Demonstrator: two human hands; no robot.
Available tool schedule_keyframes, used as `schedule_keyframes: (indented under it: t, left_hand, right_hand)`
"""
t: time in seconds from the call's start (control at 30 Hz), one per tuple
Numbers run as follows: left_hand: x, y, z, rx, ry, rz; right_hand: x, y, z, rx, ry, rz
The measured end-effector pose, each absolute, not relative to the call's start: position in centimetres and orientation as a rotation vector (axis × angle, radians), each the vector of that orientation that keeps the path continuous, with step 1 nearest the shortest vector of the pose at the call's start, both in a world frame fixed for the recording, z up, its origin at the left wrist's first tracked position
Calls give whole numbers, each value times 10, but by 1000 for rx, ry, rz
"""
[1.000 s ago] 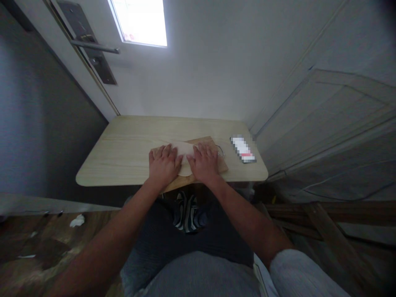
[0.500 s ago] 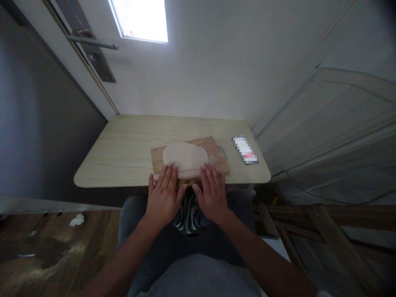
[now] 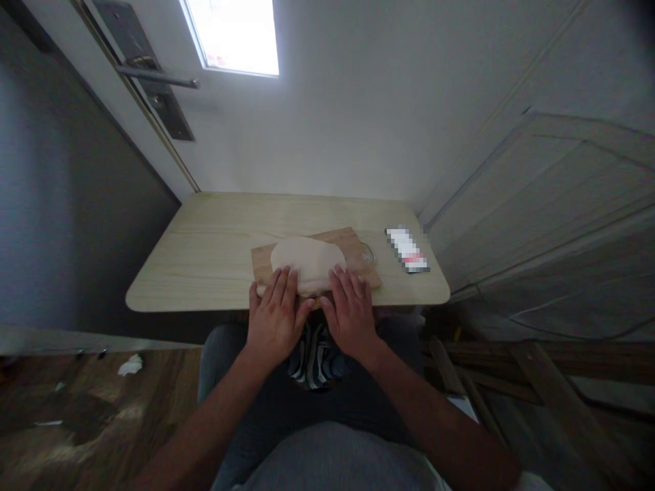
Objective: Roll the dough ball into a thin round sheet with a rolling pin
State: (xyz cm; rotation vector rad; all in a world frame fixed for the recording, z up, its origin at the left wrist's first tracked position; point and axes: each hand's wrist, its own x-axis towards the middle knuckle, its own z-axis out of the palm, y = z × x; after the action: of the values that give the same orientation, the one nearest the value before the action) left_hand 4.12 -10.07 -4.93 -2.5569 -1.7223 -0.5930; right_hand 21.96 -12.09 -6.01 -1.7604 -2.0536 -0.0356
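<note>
Right now both hands lie flat, palms down, at the near edge of a pale sheet of dough [image 3: 308,258] that rests on a wooden cutting board [image 3: 358,247], itself set on the front part of the light wood worktop [image 3: 215,245]. The left hand [image 3: 276,319] has its fingers [image 3: 282,286] spread slightly and extended, tips touching the near left rim of the dough; the right hand [image 3: 352,315] mirrors it, fingers [image 3: 344,283] straight and a little apart, tips on the near right rim. Neither hand grips anything; they press rather than clamp. This looks like the flattening or rolling stage of working the dough, with the hands at the near end of a stroke. A further stroke would call for even pressure from both palms, so the sheet stays on the board. A blurred small flat object [image 3: 407,249] lies well apart at the right.
</note>
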Motion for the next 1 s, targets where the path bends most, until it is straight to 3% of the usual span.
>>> schedule_keyframes:
  t: [0.23,0.67,1.0]
  left_hand:
    - [39,-148,-68,-2551,-1700,-577]
    - [45,-74,-52,-2520,-1720,-640]
    - [40,-134,-62,-2561,-1708,-654]
  right_hand:
    - [220,-165,-74,-1746,-2076,-41]
    - [216,-92,-62,-1771,-2000,-62]
    - [215,-157,-85,-1737,-2016,-111]
